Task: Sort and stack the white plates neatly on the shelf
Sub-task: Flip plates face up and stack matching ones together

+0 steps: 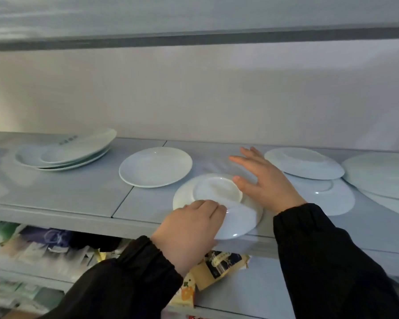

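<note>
Pale grey shelf [55, 194] before a white wall [194, 93]; gripping, with the left hand [189, 229], the near rim of an upturned small plate [217, 192] overhanging the shelf's front edge; holding the right hand [267, 180] released, fingers spread, just beside that plate, contact unclear; beyond, an upright plate [156, 166]; far left, a leaning stack [65, 155]; right, two overlapping plates [304, 163]; below, snack packets [217, 263].

left hand [189, 229] on upturned plate [218, 192]
</note>
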A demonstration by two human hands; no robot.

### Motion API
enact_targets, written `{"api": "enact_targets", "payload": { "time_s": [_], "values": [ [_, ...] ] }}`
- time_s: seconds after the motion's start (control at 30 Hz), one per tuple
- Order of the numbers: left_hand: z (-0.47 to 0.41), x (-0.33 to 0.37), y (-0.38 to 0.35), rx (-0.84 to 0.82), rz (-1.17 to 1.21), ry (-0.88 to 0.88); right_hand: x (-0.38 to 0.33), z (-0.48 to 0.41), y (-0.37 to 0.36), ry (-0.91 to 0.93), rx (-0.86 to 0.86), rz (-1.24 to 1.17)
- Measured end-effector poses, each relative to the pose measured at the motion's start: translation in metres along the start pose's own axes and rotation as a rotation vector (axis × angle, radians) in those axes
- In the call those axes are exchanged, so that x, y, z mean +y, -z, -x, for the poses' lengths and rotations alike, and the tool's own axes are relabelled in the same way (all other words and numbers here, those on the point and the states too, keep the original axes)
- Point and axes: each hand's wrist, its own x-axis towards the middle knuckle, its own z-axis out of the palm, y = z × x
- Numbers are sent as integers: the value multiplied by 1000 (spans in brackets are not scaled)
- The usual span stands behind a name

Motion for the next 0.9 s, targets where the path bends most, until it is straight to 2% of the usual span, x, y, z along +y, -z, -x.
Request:
{"api": "enact_targets", "payload": {
  "time_s": [0.17,0.37,0.43,0.57,0.7,0.8,0.9],
  "values": [
    [25,-8,-1,103,-153,15,-5,2,1,45,-28,6],
    [57,-42,34,323,-44,293,-11,6,-3,85,51,-268],
    [63,-56,51,417,118,447,-17,4,-6,85,65,-291],
    [65,-94,60,600,406,708,-39,-14,-23,128,-42,-153],
    [52,-133,46,690,1064,934,-50,-29,-43,133,-124,-99],
    [40,-165,25,736,1476,1024,-47,-31,-44,124,-139,-76],
    [30,-186,6,763,1692,1079,-43,-30,-45,128,-163,-66]
  ]
}}
